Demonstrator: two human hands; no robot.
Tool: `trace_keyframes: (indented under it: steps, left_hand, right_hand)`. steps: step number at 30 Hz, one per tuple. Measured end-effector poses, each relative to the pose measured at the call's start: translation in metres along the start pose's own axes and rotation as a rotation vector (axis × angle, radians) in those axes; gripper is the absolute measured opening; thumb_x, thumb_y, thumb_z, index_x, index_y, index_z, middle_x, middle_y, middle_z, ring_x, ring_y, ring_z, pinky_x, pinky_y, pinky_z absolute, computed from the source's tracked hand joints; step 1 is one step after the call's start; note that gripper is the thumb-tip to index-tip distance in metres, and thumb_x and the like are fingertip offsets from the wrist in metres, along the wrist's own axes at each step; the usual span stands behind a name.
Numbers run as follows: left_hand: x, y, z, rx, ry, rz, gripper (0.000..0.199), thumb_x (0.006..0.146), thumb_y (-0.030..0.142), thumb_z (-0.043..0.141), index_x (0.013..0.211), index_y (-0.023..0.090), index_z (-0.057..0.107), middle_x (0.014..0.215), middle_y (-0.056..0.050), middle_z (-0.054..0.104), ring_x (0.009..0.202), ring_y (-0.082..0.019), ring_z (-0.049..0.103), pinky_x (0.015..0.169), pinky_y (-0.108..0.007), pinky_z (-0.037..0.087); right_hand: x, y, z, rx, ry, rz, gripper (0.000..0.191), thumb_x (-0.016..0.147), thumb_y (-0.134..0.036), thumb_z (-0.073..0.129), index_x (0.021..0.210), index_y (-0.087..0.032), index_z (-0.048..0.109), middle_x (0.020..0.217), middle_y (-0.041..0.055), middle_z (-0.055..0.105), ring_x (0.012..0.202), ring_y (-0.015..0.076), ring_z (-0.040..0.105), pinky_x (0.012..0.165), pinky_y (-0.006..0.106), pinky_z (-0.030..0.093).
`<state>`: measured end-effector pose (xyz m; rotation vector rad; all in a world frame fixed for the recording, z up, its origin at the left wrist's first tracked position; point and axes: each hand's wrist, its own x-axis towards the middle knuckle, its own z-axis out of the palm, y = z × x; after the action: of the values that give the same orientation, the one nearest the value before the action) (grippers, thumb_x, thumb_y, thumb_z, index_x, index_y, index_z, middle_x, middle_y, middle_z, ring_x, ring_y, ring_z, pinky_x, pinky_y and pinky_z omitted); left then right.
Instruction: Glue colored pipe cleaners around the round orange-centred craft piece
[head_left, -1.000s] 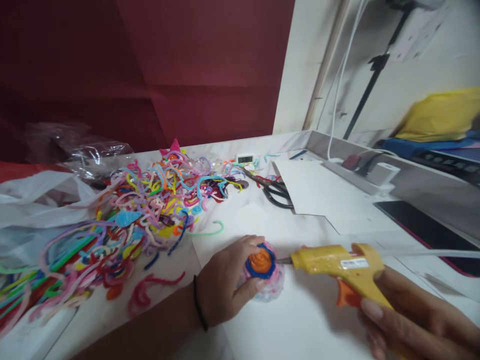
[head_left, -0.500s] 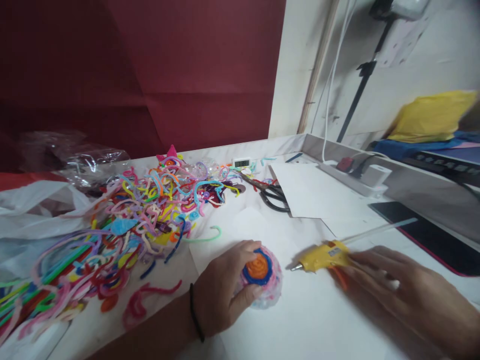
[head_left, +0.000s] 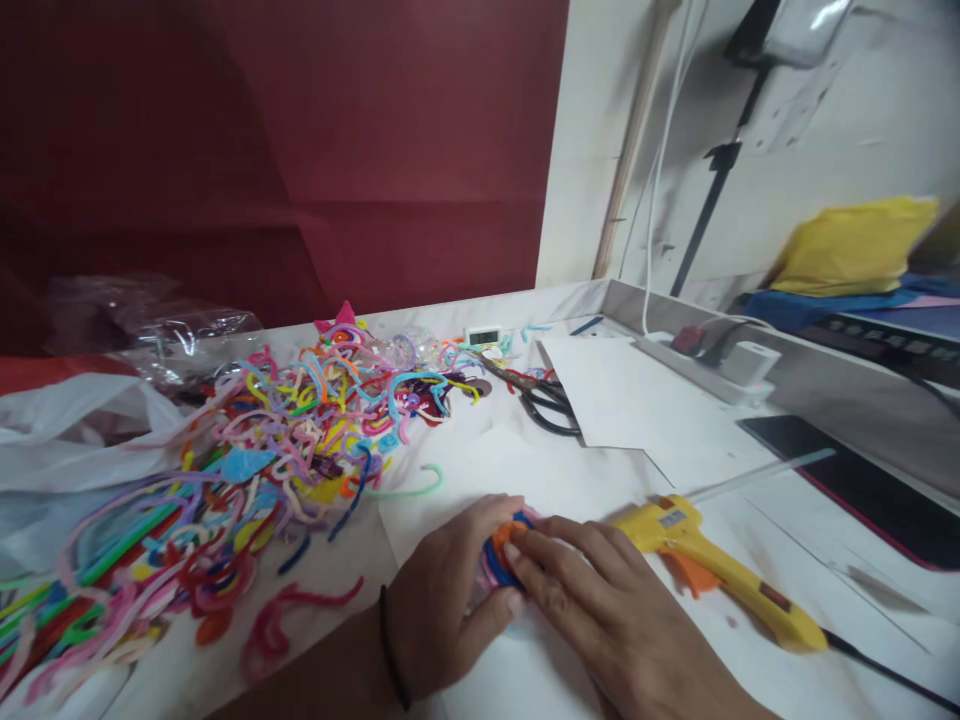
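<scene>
A round piece (head_left: 495, 568) with an orange coil centre, a blue ring and a pink and white outer part rests on white paper. My left hand (head_left: 454, 590) is wrapped round its left side, thumb at the near edge. From the right, my right hand (head_left: 600, 600) lays its fingertips on the orange centre and covers much of the piece. Just beyond the right hand, a yellow glue gun (head_left: 720, 565) with an orange trigger lies on the table, a clear glue stick out of its back; its nozzle is hidden behind my fingers.
Left, a heap of colourful pipe cleaners (head_left: 300, 430) beside plastic bags (head_left: 75, 430). Behind the hands are black scissors (head_left: 551, 410), a small digital display (head_left: 482, 337) and white sheets (head_left: 622, 385). Right, a dark phone (head_left: 862, 490) and a power strip (head_left: 705, 370); the gun's cord (head_left: 885, 672) trails right.
My right hand has let go of the glue gun, which now lies on the table, and has moved left onto the round piece. My left hand still holds the piece.
</scene>
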<state>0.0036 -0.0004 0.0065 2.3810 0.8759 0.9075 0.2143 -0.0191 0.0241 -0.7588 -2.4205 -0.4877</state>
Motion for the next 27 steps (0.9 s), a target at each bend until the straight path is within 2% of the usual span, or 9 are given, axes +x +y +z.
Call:
trace_keyframes:
  steps: [6,10,14,19,27]
  left_hand:
    - [-0.002,0.000,0.001,0.042,0.006,-0.003,0.066,0.088,0.020,0.053,0.146,0.025,0.023,0.145,-0.010,0.048,0.131,-0.024,0.049,0.109,-0.040,0.042]
    - [-0.003,-0.002,0.002,0.049,0.001,-0.013,0.065,0.089,0.023,0.052,0.147,0.025,0.022,0.146,-0.009,0.047,0.133,-0.024,0.048,0.111,-0.038,0.040]
    - [-0.003,-0.003,0.002,0.055,-0.001,-0.012,0.066,0.089,0.023,0.051,0.147,0.025,0.020,0.146,-0.010,0.047,0.132,-0.025,0.048,0.110,-0.040,0.041]
    - [-0.001,0.001,0.000,0.053,-0.020,-0.015,0.066,0.087,0.021,0.051,0.146,0.027,0.022,0.145,-0.009,0.048,0.132,-0.026,0.049,0.110,-0.042,0.041]
    - [-0.002,-0.004,-0.002,-0.020,-0.044,-0.042,0.061,0.090,0.025,0.051,0.145,0.028,0.027,0.146,-0.009,0.048,0.133,-0.027,0.047,0.111,-0.045,0.040]
  right_hand:
    - [-0.001,-0.004,0.005,-0.066,0.036,-0.003,0.040,0.104,-0.022,0.029,0.117,-0.014,0.066,0.115,0.0049,0.072,0.105,0.0233,0.063,0.078,0.036,0.047]
    - [-0.007,-0.015,0.022,-0.057,0.163,0.118,0.039,0.103,-0.019,0.030,0.113,-0.018,0.068,0.111,0.0040,0.073,0.106,0.0247,0.063,0.082,0.038,0.045]
    - [-0.017,-0.019,0.032,-0.079,0.136,0.119,0.039,0.102,-0.017,0.031,0.126,-0.020,0.062,0.115,0.0062,0.072,0.115,0.0224,0.060,0.089,0.037,0.049]
    - [-0.021,-0.012,0.024,-0.086,0.032,0.040,0.038,0.102,-0.023,0.035,0.132,-0.020,0.058,0.127,0.0061,0.067,0.121,0.0220,0.057,0.091,0.035,0.050]
    - [-0.016,-0.012,0.023,-0.142,0.075,0.070,0.037,0.102,-0.026,0.036,0.130,-0.018,0.060,0.132,0.0067,0.063,0.128,0.0243,0.051,0.088,0.035,0.052]
